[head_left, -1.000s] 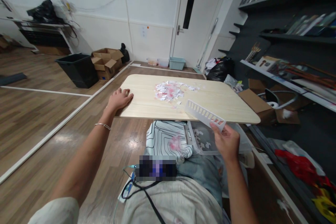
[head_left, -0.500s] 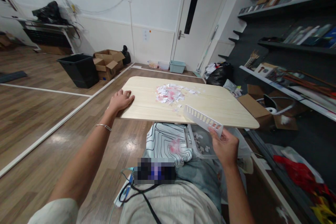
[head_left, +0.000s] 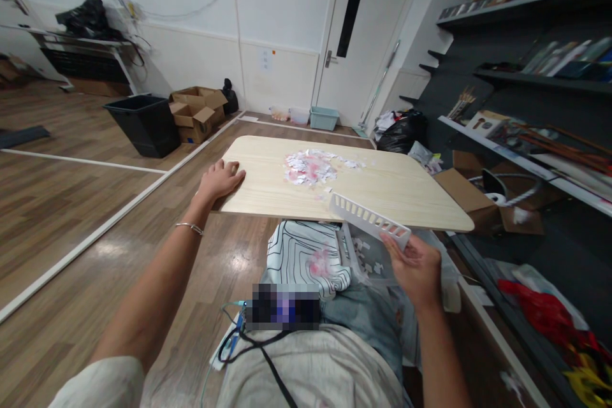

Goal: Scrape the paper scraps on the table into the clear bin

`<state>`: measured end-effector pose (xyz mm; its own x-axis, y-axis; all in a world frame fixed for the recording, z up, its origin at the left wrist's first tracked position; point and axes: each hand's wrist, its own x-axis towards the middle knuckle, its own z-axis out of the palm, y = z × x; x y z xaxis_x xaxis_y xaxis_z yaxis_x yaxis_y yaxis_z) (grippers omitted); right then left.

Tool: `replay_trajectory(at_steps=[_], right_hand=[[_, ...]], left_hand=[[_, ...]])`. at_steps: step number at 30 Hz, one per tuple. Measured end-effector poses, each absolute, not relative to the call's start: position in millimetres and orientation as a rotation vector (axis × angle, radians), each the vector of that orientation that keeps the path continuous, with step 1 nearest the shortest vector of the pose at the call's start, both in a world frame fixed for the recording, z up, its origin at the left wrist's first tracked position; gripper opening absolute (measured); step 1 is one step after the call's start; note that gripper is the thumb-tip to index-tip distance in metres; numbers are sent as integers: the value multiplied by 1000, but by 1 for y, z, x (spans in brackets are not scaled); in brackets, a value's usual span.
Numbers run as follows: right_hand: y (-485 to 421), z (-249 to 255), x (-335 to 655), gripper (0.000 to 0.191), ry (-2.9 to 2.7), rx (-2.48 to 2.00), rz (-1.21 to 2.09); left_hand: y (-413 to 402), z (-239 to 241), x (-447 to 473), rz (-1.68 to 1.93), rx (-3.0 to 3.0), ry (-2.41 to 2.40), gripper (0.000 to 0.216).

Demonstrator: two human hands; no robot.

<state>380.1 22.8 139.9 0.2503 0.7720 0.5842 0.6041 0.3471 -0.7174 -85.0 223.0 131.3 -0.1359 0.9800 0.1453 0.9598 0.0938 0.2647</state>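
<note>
two hands at a pale wooden tabletop (head_left: 406, 191): right hand (head_left: 415, 266) grasps a white slotted plastic basket (head_left: 370, 222) at the near edge, long axis along it; left hand (head_left: 218, 181) lies flat, released, at the left corner.

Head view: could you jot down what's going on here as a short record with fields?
left hand: flat on the near left corner of the table
right hand: holds a white slotted basket at the table's near edge
on the table: pile of white and pink paper scraps
in the basket: a few paper scraps
on the floor: black bin, cardboard boxes
</note>
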Motion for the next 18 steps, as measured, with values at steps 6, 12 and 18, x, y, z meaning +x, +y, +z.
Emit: replay_trajectory(at_steps=[6,12,18], right_hand=[[19,139,378,42,-1431,-1356,222],[15,144,379,38,-1432,-1325,213],[20,138,377,39,-1493,-1353,135]], left_hand=[[221,132,-85,451,2015,2266,79],[220,134,-84,441,2019,2255,78],[221,135,-85,424,2029,2257,78]])
